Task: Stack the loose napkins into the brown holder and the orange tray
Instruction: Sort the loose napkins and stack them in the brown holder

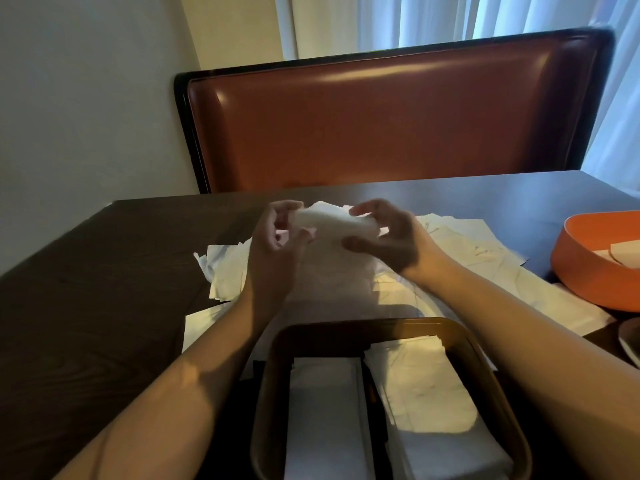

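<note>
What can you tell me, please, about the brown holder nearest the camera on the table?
The brown holder is a dark, glossy, rounded-rectangular tray with a raised rim, lying flat on the dark table below the person's forearms. Inside sit two side-by-side stacks of white napkins, the right one less tidy. Loose napkins lie just beyond it. Neither hand touches it.

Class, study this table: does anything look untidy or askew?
Yes. Loose napkins lie scattered at odd angles across the table, and the right stack in the brown holder sits skewed, unlike the neat left stack.
</note>
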A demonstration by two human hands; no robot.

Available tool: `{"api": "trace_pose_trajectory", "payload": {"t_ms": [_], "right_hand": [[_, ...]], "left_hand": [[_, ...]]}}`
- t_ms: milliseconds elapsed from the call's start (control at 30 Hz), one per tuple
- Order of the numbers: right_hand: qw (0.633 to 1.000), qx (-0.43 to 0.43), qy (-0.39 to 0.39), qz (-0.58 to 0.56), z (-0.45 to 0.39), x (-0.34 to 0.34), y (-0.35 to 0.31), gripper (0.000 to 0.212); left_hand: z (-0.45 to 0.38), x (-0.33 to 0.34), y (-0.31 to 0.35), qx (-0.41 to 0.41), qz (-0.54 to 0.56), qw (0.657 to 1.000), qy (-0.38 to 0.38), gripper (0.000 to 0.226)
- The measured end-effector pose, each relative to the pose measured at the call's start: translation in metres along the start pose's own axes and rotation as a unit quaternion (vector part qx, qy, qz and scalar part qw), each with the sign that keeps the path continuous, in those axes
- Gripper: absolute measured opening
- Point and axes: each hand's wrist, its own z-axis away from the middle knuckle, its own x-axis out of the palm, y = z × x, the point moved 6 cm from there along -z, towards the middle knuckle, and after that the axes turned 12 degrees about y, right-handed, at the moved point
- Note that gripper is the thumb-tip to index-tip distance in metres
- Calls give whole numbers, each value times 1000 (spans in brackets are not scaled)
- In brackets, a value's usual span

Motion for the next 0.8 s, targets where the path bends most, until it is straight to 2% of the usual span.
{"api": "trace_pose_trajectory", "payload": {"t_ms": [100,167,333,400,533,600,700,800], "right_hand": [[997,59,-13,-43,2,3,11,55],[996,65,-4,-60,0,3,12,52],[997,50,2,-63,0,8,15,33],[999,23,-7,-47,0,9,13,27],[998,28,-45,-43,0,13,14,47],[998,3,-65,2,4,18,15,54],[995,-62,-37,67,7,19,14,43],[999,-45,-15,26,7,14,14,29]], "left_hand": [[1,5,-7,-17,-20,1000,-11,52],[0,8,-6,-27,-16,999,-12,54],[2,15,-8,-9,-89,995,-53,29],[2,14,-5,0,-78,996,-47,19],[5,11,1,-17,-27,998,-55,37],[9,14,1,-21,-20,996,-80,39],[10,15,2,-7,-31,995,-96,41],[8,12,5,13,-13,996,-92,36]]}}
